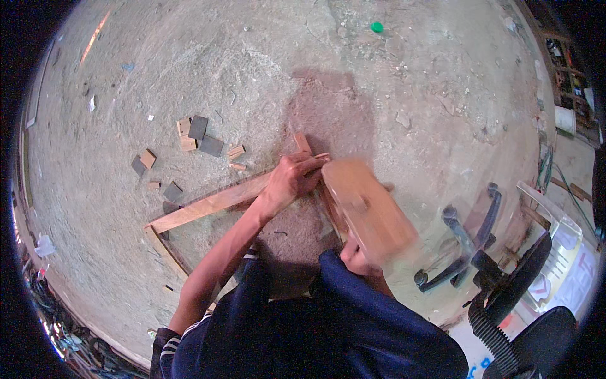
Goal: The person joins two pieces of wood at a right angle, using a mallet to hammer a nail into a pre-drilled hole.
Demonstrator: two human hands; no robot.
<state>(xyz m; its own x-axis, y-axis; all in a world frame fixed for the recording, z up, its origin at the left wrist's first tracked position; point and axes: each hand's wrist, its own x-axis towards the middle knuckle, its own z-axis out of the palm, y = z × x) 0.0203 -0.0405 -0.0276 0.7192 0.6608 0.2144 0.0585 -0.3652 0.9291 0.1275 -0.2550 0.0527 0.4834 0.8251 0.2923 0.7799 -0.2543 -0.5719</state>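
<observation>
A frame of reddish-brown wooden strips (211, 205) lies in front of me, with one corner toward the left and another under my left hand. My left hand (293, 177) is closed on the frame near that far corner, fingertips pressed together by the joint; whether they also pinch something small is hidden. A short strip end (302, 142) juts out beyond the knuckles. My right hand (361, 258) grips the near end of a thick, flat wooden block (366, 202). The block is blurred by motion and tilted over the frame's right side, hiding part of it.
Several small wood and dark grey offcuts (197, 127) are scattered on the concrete floor (252, 82) at the left. A green cap (377, 27) lies far ahead. A black swivel-chair base (464, 237) stands at the right. Clutter (63, 335) lines the lower left edge.
</observation>
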